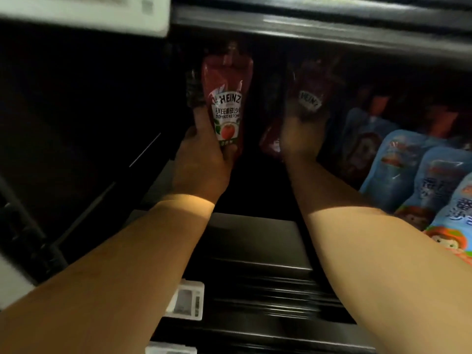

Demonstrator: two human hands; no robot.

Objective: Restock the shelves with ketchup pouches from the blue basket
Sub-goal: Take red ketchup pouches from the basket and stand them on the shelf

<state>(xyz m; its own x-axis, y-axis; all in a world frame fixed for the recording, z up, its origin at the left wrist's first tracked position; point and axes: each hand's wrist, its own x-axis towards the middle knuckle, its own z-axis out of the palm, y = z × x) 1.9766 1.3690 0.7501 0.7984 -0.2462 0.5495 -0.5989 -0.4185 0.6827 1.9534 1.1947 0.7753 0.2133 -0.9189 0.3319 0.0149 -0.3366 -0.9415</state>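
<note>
The left hand [201, 159] has a tight grip on a red ketchup pouch [227, 103] — the thumb lies across the bottom front of the pouch and the fingers curl round behind it. The pouch stands upright, cap at the top, held up inside the dark shelf [255, 241]. Its white label faces us, with a red tomato drawn on it.

Down low, near the left arm, a small white price tag [186, 301] sits on the front edge of the shelf.

A little to the right, the right hand [301, 139] reaches deeper into the shelf. It holds a second ketchup pouch [311, 93], which is upright too but in shadow and hard to see. The fingers are wrapped round the lower part of it. Just beside this hand, low and to the left, something else red [269, 144] peeks out — it is too dark to tell what it is.

Far right, a row of blue pouches [413, 175] stands on the same shelf, one in front of the other, with a cartoon face on each. The right arm passes close beside them.
</note>
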